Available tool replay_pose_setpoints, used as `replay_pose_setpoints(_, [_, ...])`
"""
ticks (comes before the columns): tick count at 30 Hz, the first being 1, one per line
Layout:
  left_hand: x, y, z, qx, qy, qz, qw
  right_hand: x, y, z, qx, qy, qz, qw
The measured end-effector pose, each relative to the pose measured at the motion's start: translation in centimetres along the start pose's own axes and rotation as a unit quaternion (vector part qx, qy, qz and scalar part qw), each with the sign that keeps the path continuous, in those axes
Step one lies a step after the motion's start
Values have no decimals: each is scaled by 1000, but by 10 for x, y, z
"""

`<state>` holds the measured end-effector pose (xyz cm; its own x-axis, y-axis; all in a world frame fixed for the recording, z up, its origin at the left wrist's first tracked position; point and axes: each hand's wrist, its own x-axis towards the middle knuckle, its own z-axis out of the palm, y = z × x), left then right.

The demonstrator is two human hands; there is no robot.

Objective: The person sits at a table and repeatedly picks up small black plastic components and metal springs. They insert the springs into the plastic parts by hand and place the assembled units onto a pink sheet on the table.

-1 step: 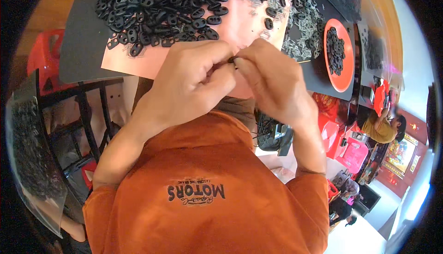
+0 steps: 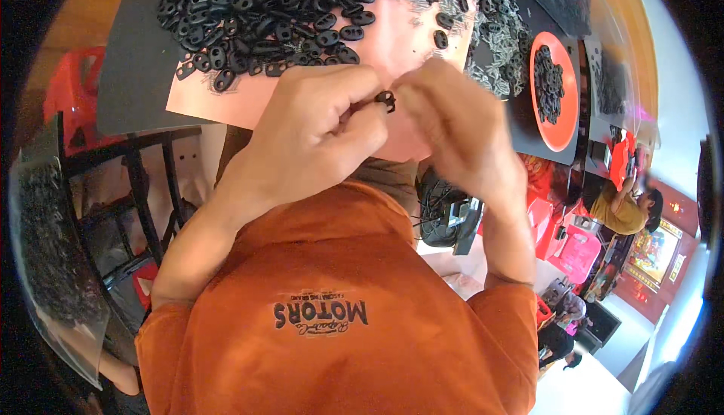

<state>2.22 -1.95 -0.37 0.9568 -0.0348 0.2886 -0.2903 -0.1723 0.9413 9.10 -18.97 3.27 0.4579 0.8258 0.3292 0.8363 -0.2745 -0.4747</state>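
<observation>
Head view, looking down over an orange shirt. Both hands are raised together above the tabletop. The left hand is curled nearly closed, thumb and forefinger pinching a small black part with two holes. The right hand is also narrowly closed, its fingertips meeting the same part from the other side; how firmly it grips cannot be told, since the hand is blurred. The part sits between the two hands, just above the near edge of a pink sheet.

A heap of like black parts covers the far half of the sheet. To the right, an orange dish holds a smaller batch, resting on a dark mat.

Risk, as judged: the part is tiny and held only at the fingertips, so a slip would likely drop it into the lap or onto the floor, or back among the heap where it could not be told apart. A sweeping wrist could also push loose parts off the sheet's near edge.

Packages and signs: a clear bag of dark pieces hangs at lower left; a rounded print in black marks the shirt front; a red and gold panel stands at far right.
</observation>
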Motion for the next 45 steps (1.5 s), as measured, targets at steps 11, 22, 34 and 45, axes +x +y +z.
replay_pose_setpoints(11, [0,-8,-6,-113,-3,-68,991,28,62,-22,-185,-79,60,978])
replay_pose_setpoints(22, [0,-11,-7,-82,-19,-50,995,35,60,-16,-161,-91,25,983])
replay_pose_setpoints(34, [0,-13,-10,-79,-29,-48,995,45,59,-17,-221,-113,67,966])
replay_pose_setpoints(45, [-2,-13,-11,-71,-34,-69,994,47,58,-17,-193,-111,53,974])
